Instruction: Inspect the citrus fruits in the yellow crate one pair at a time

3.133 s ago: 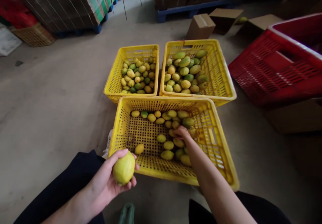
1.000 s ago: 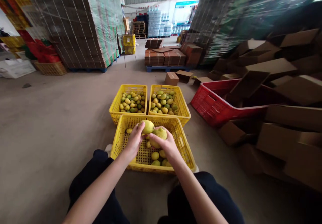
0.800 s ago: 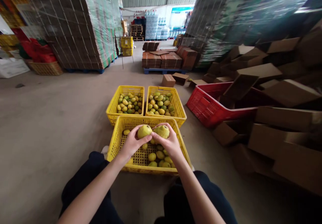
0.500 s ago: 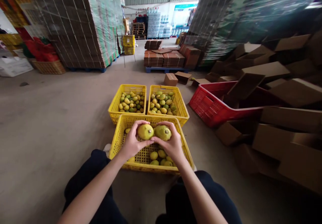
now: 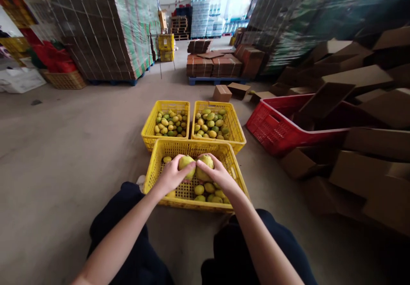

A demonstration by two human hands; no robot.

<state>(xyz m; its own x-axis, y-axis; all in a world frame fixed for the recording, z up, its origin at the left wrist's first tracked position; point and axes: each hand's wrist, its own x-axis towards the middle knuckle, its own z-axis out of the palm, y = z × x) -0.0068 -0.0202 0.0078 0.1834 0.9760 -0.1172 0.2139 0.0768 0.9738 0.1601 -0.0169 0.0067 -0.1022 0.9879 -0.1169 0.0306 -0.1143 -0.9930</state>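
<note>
My left hand [image 5: 172, 175] is closed around a yellow-green lemon [image 5: 185, 163], thumb laid across its near side. A second, greener lemon [image 5: 205, 162] is gripped in my right hand [image 5: 223, 176]. The two fruits are held side by side, very close together, above the front yellow crate [image 5: 148, 172]. Inside that crate, several lemons [image 5: 209, 187] lie at the right near corner, partly under my right hand. A single lemon [image 5: 167, 159] rests by its far left wall.
Behind stand two yellow crates, left [image 5: 147, 129] and right [image 5: 238, 132], holding many yellow and green fruits. A red crate [image 5: 272, 132] with cardboard in it sits at right, among heaped open cartons [image 5: 358, 170]. Flattened cardboard [image 5: 213, 66] lies on a blue pallet farther back.
Both lemons have been turned in my hands, so their stem ends no longer face me. My thumbs have moved up over the fruits. The view has tipped slightly downward.
</note>
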